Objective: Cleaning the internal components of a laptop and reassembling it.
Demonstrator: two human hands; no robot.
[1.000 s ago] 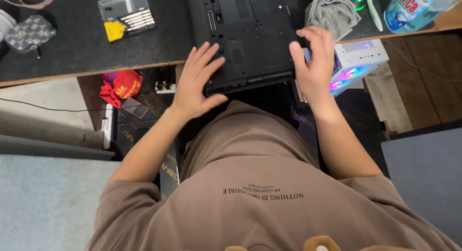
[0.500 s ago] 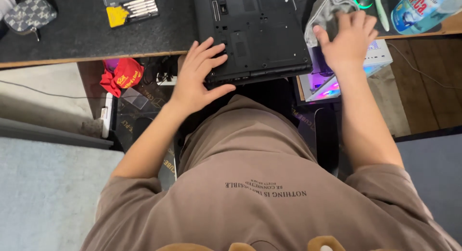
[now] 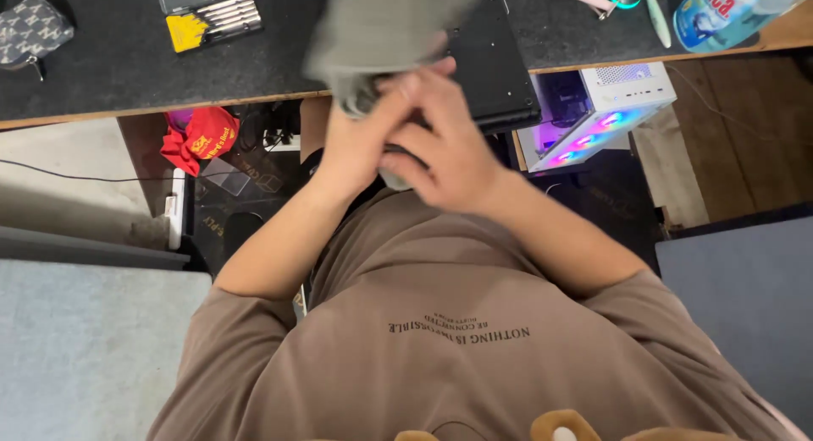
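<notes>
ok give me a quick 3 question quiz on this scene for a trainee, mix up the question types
1. True or false: both hands are on the grey cloth.
2. Which thing lies on the black desk mat left of the cloth? A) an open case of small screwdriver bits B) a pair of scissors C) a mug
3. Fill in: under the desk at the right stands a white computer case lit in ____ and blue.

Key
1. True: the left hand and the right hand meet at the cloth's lower end, over the dark laptop.
2. A, the bit case.
3. pink
</notes>
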